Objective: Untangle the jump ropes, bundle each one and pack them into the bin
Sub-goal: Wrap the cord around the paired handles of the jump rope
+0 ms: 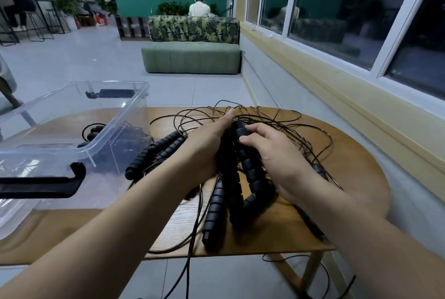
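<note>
Jump ropes lie tangled on the counter beside the bin. Left hand and right hand both grip the ribbed handles. Cords judged light, limp and snag-prone; the handles offer the firmest hold.

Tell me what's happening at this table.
A person is sorting a tangle of black jump ropes on a wooden table. The left hand and right hand both grip a bunch of ribbed handles in the middle; the thin cords lie looped in a mess behind them. The clear bin stands open at the left; something black, perhaps a bundled rope, shows through its wall.
</note>
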`<action>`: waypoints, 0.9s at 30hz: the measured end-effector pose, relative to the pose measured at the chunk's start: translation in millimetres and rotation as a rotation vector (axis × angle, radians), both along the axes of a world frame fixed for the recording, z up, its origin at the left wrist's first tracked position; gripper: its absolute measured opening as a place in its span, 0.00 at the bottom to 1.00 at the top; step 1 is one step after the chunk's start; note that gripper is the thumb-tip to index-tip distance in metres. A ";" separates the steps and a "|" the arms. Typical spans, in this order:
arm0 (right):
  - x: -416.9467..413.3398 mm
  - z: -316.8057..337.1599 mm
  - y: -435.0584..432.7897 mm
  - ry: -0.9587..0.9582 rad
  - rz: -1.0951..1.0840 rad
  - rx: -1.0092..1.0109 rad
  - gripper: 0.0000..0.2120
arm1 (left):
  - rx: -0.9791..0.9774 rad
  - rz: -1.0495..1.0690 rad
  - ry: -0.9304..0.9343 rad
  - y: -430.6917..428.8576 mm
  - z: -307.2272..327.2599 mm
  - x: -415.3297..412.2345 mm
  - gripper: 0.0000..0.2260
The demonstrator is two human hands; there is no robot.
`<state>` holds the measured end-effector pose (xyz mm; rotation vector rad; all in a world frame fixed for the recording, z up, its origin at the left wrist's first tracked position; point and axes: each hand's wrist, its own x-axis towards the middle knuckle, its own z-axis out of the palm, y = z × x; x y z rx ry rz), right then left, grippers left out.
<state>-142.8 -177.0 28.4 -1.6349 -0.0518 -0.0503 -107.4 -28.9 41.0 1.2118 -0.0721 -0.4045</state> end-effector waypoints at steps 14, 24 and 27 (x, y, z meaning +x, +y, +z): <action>-5.7 -2.9 0.0 -0.090 -0.001 -0.091 0.09 | -0.017 0.032 -0.060 6.8 1.7 6.3 0.15; -17.2 4.4 3.1 0.227 0.217 0.073 0.23 | -0.087 0.077 -0.062 12.0 6.8 10.0 0.09; -25.7 12.8 5.8 0.384 0.448 0.225 0.28 | -0.182 0.090 -0.054 8.4 7.8 10.4 0.11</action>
